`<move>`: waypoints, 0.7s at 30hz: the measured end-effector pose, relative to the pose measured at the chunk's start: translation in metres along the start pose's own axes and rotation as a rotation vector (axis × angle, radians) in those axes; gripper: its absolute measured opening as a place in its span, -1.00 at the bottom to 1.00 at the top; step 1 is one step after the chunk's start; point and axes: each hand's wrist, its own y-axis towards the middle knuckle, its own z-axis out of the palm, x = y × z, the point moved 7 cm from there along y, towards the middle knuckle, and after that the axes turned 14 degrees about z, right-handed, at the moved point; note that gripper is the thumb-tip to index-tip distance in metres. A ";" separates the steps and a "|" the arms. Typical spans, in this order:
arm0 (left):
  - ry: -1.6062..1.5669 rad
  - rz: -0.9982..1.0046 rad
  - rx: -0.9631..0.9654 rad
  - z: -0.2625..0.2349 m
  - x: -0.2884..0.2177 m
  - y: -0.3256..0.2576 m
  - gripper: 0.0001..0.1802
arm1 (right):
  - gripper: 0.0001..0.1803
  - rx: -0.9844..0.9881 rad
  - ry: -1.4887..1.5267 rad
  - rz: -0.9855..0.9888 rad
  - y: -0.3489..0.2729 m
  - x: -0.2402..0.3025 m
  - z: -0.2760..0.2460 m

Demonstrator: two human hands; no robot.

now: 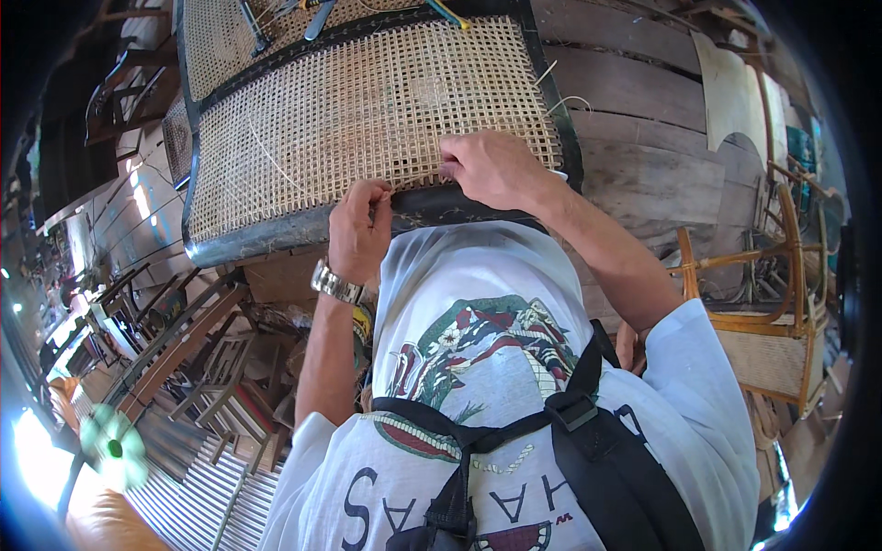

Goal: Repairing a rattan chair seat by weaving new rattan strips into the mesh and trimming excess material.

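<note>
Both hands work the near edge of the woven cane seat panel [367, 110], which sits in a dark frame [276, 234] on a plank table [643, 101] right in front of the person. Left hand [356, 230] is pinched shut on a thin cane strand [276, 161] at the frame's front rail, metal wristwatch [336, 283] on that wrist; right hand [491, 170] is curled, fingertips pressed into the weave just beside the left, grip on the strand there too small to tell. Tools [312, 14] lie on the far part of the panel; a wooden chair with a cane seat [763, 321] stands well apart to the right.
</note>
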 end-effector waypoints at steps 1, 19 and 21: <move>-0.002 0.002 -0.002 -0.003 0.001 0.004 -0.92 | -0.77 -0.008 -0.004 -0.013 -0.001 0.000 0.000; 0.159 0.185 0.062 0.014 0.003 0.011 -0.45 | -0.81 -0.178 0.025 0.053 -0.029 -0.030 -0.013; 0.312 0.210 0.095 0.018 -0.001 0.013 -0.46 | -0.81 -0.195 0.030 0.060 -0.036 -0.035 -0.017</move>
